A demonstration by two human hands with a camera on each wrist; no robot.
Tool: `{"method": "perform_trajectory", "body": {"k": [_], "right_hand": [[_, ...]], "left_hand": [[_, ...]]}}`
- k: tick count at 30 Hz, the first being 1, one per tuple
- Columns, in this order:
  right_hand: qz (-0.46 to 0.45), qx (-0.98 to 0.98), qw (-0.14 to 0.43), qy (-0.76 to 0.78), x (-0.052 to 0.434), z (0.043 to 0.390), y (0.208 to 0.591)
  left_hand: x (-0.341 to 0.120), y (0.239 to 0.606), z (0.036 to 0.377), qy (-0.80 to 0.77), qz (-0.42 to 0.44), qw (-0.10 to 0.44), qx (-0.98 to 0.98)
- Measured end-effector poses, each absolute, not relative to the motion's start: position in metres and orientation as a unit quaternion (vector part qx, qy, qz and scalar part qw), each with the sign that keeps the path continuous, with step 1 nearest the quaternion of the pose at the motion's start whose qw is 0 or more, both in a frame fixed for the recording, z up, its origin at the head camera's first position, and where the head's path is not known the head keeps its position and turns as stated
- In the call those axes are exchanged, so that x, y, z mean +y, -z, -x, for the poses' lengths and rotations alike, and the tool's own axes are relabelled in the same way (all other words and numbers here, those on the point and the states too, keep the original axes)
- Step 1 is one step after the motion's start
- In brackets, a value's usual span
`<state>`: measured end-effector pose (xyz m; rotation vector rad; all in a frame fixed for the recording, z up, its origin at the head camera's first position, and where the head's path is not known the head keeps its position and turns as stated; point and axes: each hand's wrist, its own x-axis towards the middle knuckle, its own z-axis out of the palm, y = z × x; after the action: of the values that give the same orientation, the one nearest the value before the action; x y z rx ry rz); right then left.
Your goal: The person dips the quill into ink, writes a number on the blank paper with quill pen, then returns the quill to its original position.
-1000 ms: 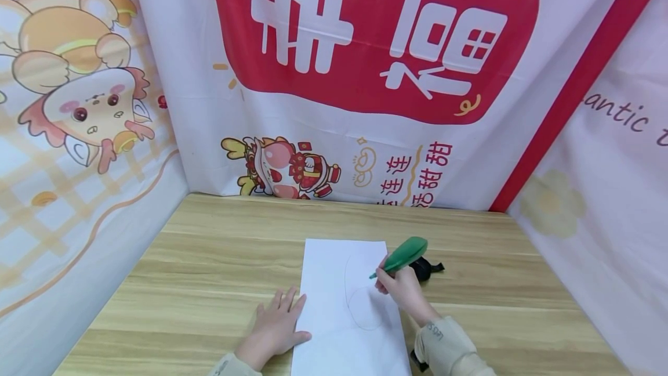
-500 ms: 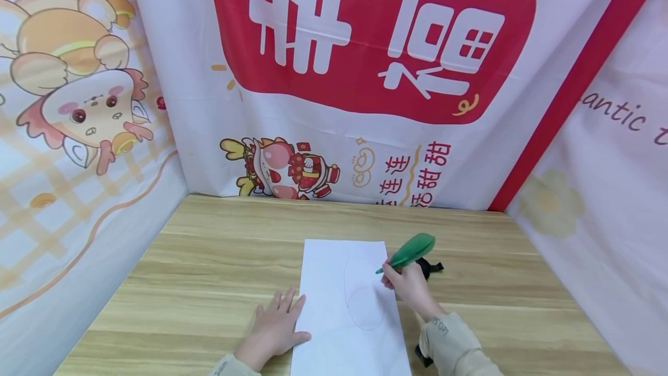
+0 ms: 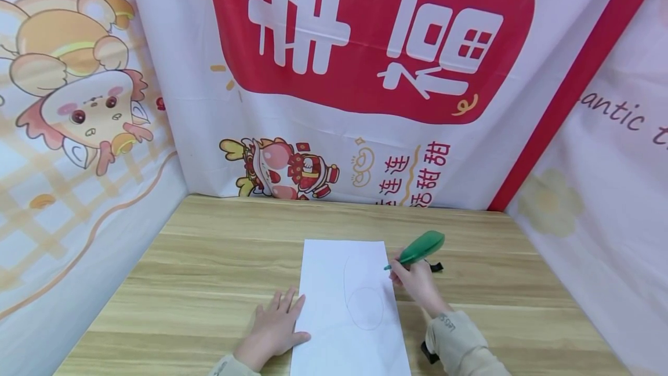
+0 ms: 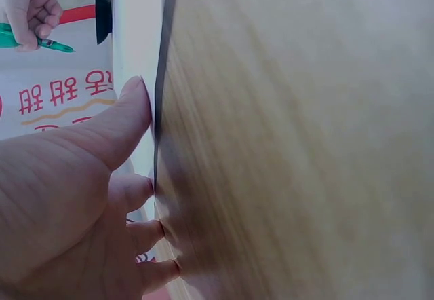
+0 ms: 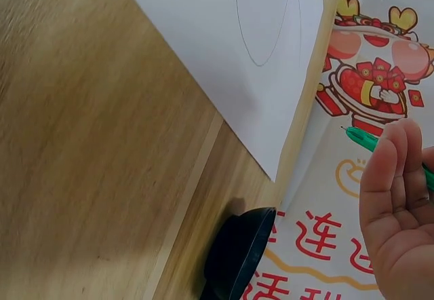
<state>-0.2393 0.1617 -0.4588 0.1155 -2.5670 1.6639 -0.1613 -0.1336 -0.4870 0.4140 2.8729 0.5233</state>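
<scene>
Right hand (image 3: 414, 280) fingers pinch green pen (image 3: 417, 248), seemingly above paper (image 3: 334, 271); left flat.

wooden table (image 3: 219, 271) bears white paper (image 3: 334, 283), a black object (image 3: 434, 267).

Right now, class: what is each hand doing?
Left hand: open, flat on the table beside the paper.
Right hand: holding the green pen.
</scene>
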Motion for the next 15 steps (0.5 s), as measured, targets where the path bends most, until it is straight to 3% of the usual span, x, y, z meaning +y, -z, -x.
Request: {"method": "perform_trajectory", "body": {"k": [15], "right_hand": [[-0.022, -0.837, 0.052, -0.544, 0.178, 0.244, 0.457]], "left_hand": [[-0.133, 0.486, 0.160, -0.171, -0.139, 0.093, 0.971]]}}
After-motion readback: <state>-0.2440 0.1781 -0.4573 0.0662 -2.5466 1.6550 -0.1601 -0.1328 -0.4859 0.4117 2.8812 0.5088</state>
